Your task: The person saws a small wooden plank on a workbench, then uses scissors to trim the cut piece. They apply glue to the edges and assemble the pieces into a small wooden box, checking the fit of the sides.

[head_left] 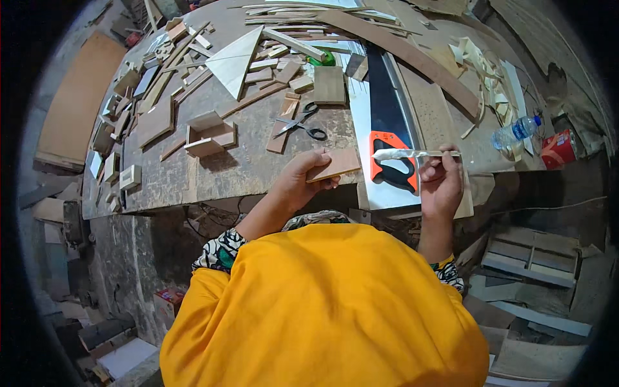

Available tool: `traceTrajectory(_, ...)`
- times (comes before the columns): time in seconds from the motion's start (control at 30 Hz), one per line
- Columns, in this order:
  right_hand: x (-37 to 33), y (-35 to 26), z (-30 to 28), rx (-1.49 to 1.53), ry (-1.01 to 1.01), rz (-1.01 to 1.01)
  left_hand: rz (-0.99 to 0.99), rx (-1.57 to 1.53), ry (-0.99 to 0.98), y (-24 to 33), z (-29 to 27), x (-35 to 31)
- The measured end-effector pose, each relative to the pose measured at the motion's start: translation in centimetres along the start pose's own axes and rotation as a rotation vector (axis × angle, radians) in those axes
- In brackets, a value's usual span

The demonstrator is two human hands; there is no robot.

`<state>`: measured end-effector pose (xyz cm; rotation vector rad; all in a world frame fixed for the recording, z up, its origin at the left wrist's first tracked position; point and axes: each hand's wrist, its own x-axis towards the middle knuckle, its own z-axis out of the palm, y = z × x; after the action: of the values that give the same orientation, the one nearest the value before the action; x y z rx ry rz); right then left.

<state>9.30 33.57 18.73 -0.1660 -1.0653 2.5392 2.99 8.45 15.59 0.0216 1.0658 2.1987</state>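
My left hand point(298, 179) grips a small flat wooden board point(340, 161) at the table's near edge, thumb on top and fingers underneath. In my right hand point(442, 184) is a thin stick point(433, 153), pinched near one end. Its other end, pointing left toward the board, carries a thick white coating point(392, 154) that looks like glue. The stick and the board are apart. Beneath the stick lies a hand saw point(383, 139) with an orange and black handle, its dark blade running away from me. Black-handled scissors point(298, 123) rest beyond my left hand, partly over a wood strip point(277, 137).
A small open wooden box point(210, 137) stands left of the scissors. Wood offcuts and strips point(258, 75) crowd the table's far side, near a pale triangular panel point(233, 63). At right are a water bottle point(516, 131), a red packet point(558, 149) and curled shavings point(480, 64).
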Motion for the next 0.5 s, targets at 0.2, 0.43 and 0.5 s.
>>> traceTrajectory(0.2, 0.8, 1.8, 1.2, -0.026, -0.105, 0.046, 0.052, 0.070, -0.027, 0.4, -0.3, -0.5)
traceTrajectory(0.43, 1.4, 3.3, 1.3, -0.064, -0.134, 0.070, 0.066, 0.129, 0.003, 0.8, -0.3, -1.0)
traceTrajectory(0.5, 1.4, 3.5, 1.3, -0.068, -0.137, 0.069, 0.080, 0.133, -0.043, 0.7, -0.9, -0.7)
